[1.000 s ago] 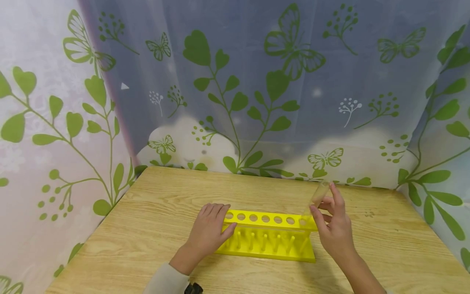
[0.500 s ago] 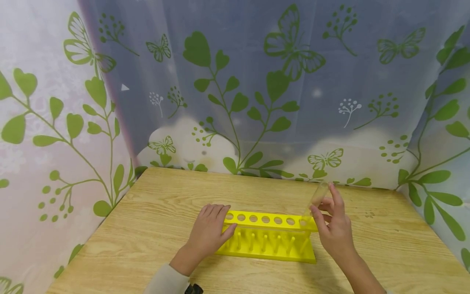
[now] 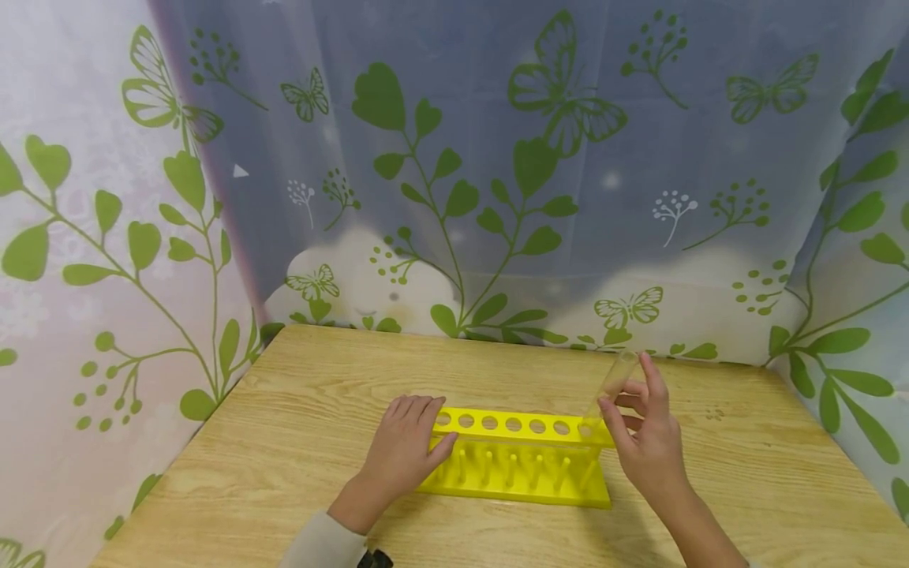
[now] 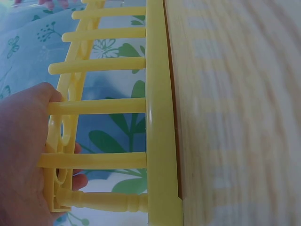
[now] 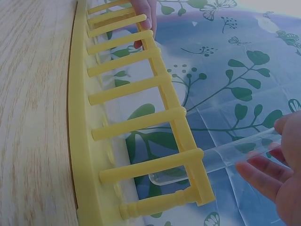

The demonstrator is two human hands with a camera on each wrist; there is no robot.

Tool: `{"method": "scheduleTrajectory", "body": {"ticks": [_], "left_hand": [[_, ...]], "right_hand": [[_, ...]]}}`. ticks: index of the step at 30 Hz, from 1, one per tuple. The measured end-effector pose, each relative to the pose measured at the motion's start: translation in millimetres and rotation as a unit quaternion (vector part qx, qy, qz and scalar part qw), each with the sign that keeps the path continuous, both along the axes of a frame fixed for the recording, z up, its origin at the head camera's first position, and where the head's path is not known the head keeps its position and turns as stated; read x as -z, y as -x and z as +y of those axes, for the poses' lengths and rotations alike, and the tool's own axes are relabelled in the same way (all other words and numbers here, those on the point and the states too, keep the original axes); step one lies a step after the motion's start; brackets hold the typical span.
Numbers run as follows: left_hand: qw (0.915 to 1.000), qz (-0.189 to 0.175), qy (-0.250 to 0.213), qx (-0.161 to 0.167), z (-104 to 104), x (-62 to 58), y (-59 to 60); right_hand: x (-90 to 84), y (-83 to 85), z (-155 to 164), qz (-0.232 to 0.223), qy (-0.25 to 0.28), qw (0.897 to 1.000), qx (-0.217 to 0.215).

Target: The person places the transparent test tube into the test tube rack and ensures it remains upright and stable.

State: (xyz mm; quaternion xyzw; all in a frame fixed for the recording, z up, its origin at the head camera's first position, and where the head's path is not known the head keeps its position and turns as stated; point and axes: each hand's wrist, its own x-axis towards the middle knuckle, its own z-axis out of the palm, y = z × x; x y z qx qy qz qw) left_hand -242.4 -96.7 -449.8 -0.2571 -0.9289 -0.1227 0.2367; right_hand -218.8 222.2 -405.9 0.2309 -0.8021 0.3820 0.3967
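Observation:
A yellow test tube rack [image 3: 514, 493] stands upright on the wooden table, with a row of round holes along its top bar and pegs over its base. My left hand [image 3: 399, 442] grips the top bar at its left end, thumb in front; fingertips show behind the bar in the left wrist view. At the other end my right hand [image 3: 649, 434] pinches a clear glass test tube [image 3: 618, 377] between thumb and fingers. The tube leans to the right. In the right wrist view the test tube [image 5: 218, 156] passes through the end hole, its rounded bottom below the bar and above the base.
The wood-grain table [image 3: 319, 371] extends on all sides of the rack. A curtain [image 3: 440, 158] printed with green leaves and butterflies hangs along the table's back and sides. A small pale mark [image 3: 713, 414] lies right of the right hand.

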Motion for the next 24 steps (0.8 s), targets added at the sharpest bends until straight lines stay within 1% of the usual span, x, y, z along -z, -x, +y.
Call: {"method": "scheduleTrajectory", "body": {"ticks": [7, 16, 24], "left_hand": [[1.0, 0.002, -0.001, 0.0, -0.1, -0.2, -0.3], [0.9999, -0.014, 0.003, -0.006, 0.6, -1.5, -1.9], [0.9999, -0.01, 0.002, -0.004, 0.6, -1.3, -1.6]], "right_hand": [[0.5, 0.2, 1.2, 0.007, -0.009, 1.0, 0.006], [1.7, 0.9, 1.7, 0.013, -0.017, 1.0, 0.012], [2.1, 0.6, 1.5, 0.01, -0.015, 1.0, 0.009]]}}
